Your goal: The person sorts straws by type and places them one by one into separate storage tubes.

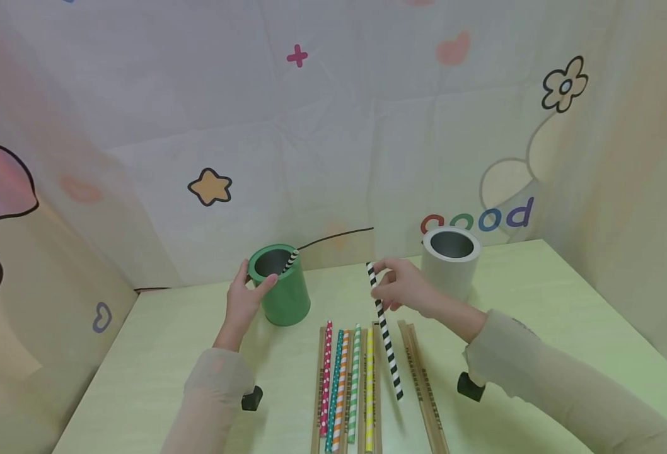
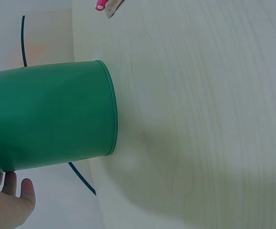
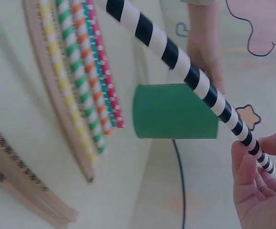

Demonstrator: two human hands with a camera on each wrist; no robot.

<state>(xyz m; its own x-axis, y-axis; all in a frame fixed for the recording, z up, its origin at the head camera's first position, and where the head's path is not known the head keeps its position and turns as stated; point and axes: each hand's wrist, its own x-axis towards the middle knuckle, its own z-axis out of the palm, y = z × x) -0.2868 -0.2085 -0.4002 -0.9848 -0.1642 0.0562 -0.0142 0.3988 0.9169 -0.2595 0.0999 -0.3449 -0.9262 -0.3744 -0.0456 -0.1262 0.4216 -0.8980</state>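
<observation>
My left hand (image 1: 246,304) holds the green cup (image 1: 287,296) near its rim, thumb at the front and fingers along the left side. Inside this cup leans a black-and-white striped paper straw (image 1: 291,258), its top poking over the rim. In the right wrist view, my right hand (image 3: 262,183) pinches another black-and-white striped straw (image 3: 176,59) near one end. That straw slants down over the table in the head view. Below it lie several paper straws side by side: pink dotted (image 1: 326,378), teal dotted (image 1: 334,391), orange striped (image 1: 340,391), green striped (image 1: 354,384) and yellow (image 1: 369,391).
A white cup (image 1: 449,271) stands behind my right hand at the back of the pale table (image 1: 538,302). Long brown printed strips (image 1: 422,384) lie beside and between the straws. A patterned cloth (image 1: 322,145) hangs behind the table, with a dark cord (image 1: 336,236) against it.
</observation>
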